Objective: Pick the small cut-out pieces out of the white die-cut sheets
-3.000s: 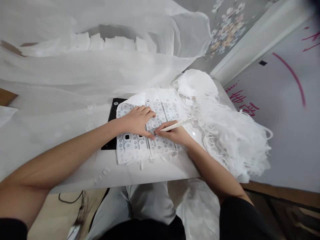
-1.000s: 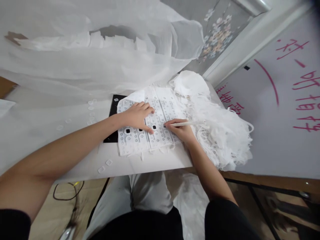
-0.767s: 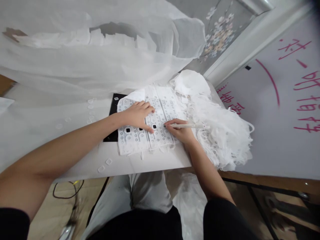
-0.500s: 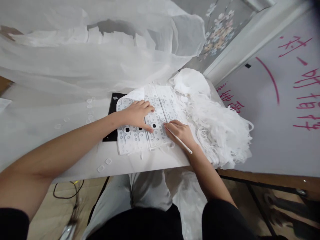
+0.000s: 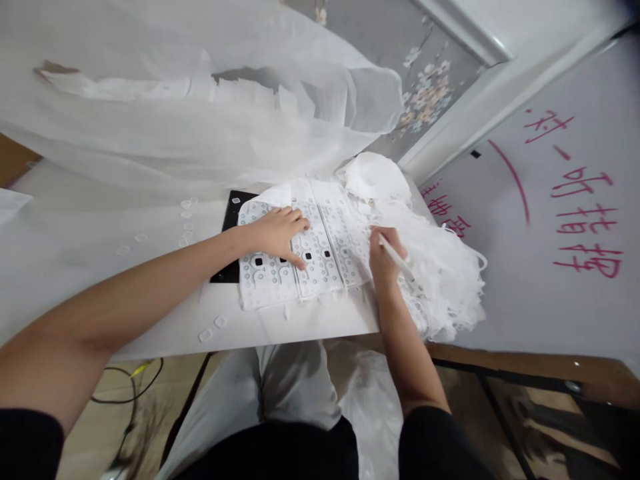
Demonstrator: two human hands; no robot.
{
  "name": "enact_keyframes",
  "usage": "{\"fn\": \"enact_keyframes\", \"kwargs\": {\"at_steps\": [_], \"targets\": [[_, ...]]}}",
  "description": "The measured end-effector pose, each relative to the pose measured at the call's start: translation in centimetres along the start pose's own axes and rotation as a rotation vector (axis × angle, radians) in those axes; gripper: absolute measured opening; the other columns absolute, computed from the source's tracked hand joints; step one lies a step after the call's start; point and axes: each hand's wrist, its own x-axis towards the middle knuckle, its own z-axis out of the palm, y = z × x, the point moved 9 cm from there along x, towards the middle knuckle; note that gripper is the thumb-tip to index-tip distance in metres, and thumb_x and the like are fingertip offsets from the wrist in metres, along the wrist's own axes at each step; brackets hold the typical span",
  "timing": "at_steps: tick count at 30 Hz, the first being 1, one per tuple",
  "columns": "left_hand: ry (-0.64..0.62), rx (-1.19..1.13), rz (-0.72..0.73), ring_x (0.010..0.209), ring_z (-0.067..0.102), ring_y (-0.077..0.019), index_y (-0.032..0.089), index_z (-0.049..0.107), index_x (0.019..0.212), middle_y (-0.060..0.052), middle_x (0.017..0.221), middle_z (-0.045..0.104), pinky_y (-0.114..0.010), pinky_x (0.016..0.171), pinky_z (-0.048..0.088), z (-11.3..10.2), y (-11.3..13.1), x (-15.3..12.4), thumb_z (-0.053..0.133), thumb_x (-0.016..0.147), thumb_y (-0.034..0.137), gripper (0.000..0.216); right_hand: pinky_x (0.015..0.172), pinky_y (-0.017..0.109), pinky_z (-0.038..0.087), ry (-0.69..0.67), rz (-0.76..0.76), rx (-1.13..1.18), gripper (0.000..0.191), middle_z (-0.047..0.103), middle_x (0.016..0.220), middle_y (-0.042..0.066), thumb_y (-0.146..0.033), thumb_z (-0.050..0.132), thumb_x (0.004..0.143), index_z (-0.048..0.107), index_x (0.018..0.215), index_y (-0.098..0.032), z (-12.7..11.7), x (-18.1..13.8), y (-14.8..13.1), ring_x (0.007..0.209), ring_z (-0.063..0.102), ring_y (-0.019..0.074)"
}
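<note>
My left hand (image 5: 283, 233) lies with spread fingers on a white printed sheet (image 5: 317, 283) patterned with small grey rings and curls. Several small black squares show in a row across it, one partly under the thumb. To the right of the sheet, my right hand (image 5: 383, 260) is closed around a slim white pen-like tool (image 5: 400, 259), which is blurred and slants down to the right. That hand is beside a heap of tangled white strips (image 5: 445, 280). A black board (image 5: 226, 270) sticks out from under the sheet's left side.
A round white piece (image 5: 377, 177) sits behind the strips. Small clear squares (image 5: 221, 321) are scattered on the white table (image 5: 340, 317). Sheer white film (image 5: 175, 133) covers its far side. A whiteboard (image 5: 525, 293) with red writing stands at the right.
My right hand has moved right, off the printed sheet to the heap of strips, still with the tool. Another black square shows where its fingertips were. My left hand stays on the sheet.
</note>
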Motion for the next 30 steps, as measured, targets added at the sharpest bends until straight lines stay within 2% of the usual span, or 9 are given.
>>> {"fn": "enact_keyframes", "kwargs": {"at_steps": [4, 6, 9, 12, 15, 18, 22, 26, 30], "targets": [[0.069, -0.148, 0.009, 0.111, 0.055, -0.0299, 0.020, 0.053, 0.128, -0.012, 0.125, 0.058, -0.039, 0.093, 0.043, -0.7, -1.3, 0.0, 0.068, 0.068, 0.063, 0.075, 0.101, 0.057, 0.045, 0.377, 0.039, -0.015, 0.032, 0.047, 0.142, 0.021, -0.042, 0.048, 0.094, 0.066, 0.103, -0.016, -4.9, 0.9, 1.4, 0.136, 0.044, 0.0343], [0.124, -0.235, -0.016, 0.098, 0.059, -0.0239, 0.019, 0.056, 0.122, -0.010, 0.116, 0.059, -0.034, 0.085, 0.047, -1.3, -2.3, 0.1, 0.065, 0.073, 0.046, 0.056, 0.105, 0.059, 0.041, 0.407, 0.021, 0.013, 0.030, 0.043, 0.146, 0.020, -0.042, 0.050, 0.093, 0.066, 0.098, -0.017, -5.2, 1.7, 0.6, 0.137, 0.042, 0.0338], [0.216, -0.296, -0.046, 0.088, 0.062, -0.0190, 0.019, 0.063, 0.107, -0.008, 0.110, 0.058, -0.031, 0.080, 0.050, -2.2, -3.4, 0.0, 0.059, 0.075, 0.031, 0.035, 0.104, 0.051, 0.045, 0.117, -0.045, 0.190, 0.026, 0.060, 0.127, 0.016, -0.042, 0.056, 0.089, 0.068, 0.091, -0.019, -1.1, 4.3, -2.5, 0.123, 0.056, 0.0282], [0.244, -0.260, -0.064, 0.085, 0.063, -0.0173, 0.020, 0.069, 0.096, -0.007, 0.112, 0.058, -0.031, 0.080, 0.050, -2.5, -3.6, -0.2, 0.057, 0.078, 0.031, 0.024, 0.086, 0.037, 0.052, -0.256, -0.063, 0.392, 0.026, 0.070, 0.101, 0.009, -0.042, 0.061, 0.086, 0.070, 0.091, -0.019, 5.4, 5.9, -6.4, 0.098, 0.065, 0.0224], [0.240, -0.174, -0.055, 0.081, 0.062, -0.0160, 0.021, 0.072, 0.092, -0.005, 0.112, 0.060, -0.031, 0.081, 0.049, -2.5, -3.2, -0.4, 0.055, 0.084, 0.033, 0.022, 0.074, 0.030, 0.050, -0.367, -0.001, 0.486, 0.028, 0.070, 0.085, 0.004, -0.043, 0.059, 0.086, 0.071, 0.090, -0.017, 9.8, 5.9, -8.1, 0.081, 0.063, 0.0170], [0.250, -0.135, -0.016, 0.079, 0.061, -0.0158, 0.021, 0.071, 0.097, -0.005, 0.109, 0.061, -0.032, 0.080, 0.049, -2.6, -2.8, -0.4, 0.055, 0.087, 0.035, 0.024, 0.073, 0.028, 0.050, -0.506, 0.039, 0.580, 0.029, 0.072, 0.083, 0.003, -0.043, 0.063, 0.084, 0.072, 0.088, -0.017, 13.0, 4.3, -8.2, 0.078, 0.062, 0.0158], [0.282, -0.155, 0.007, 0.082, 0.061, -0.0172, 0.018, 0.067, 0.094, -0.006, 0.103, 0.062, -0.032, 0.078, 0.049, -2.4, -2.9, -0.2, 0.062, 0.082, 0.030, 0.017, 0.078, 0.031, 0.053, -0.714, -0.027, 0.730, 0.026, 0.076, 0.088, 0.005, -0.042, 0.072, 0.080, 0.077, 0.089, -0.018, 14.5, 2.1, -8.4, 0.085, 0.068, 0.0198], [0.315, -0.187, 0.005, 0.078, 0.059, -0.0169, 0.018, 0.062, 0.079, -0.004, 0.090, 0.063, -0.030, 0.073, 0.048, -2.3, -3.5, 0.1, 0.064, 0.079, 0.022, 0.005, 0.080, 0.034, 0.054, -0.758, -0.061, 0.760, 0.020, 0.077, 0.090, 0.006, -0.039, 0.073, 0.081, 0.078, 0.088, -0.020, 14.6, 2.0, -8.4, 0.088, 0.070, 0.0219], [0.324, -0.213, 0.017, 0.075, 0.057, -0.0156, 0.018, 0.061, 0.076, -0.004, 0.088, 0.064, -0.029, 0.070, 0.046, -2.4, -3.6, 0.2, 0.065, 0.077, 0.019, 0.005, 0.077, 0.033, 0.054, -0.786, -0.080, 0.730, 0.019, 0.077, 0.089, 0.005, -0.037, 0.072, 0.083, 0.079, 0.089, -0.020, 14.8, 2.0, -8.6, 0.087, 0.070, 0.0218]]}}
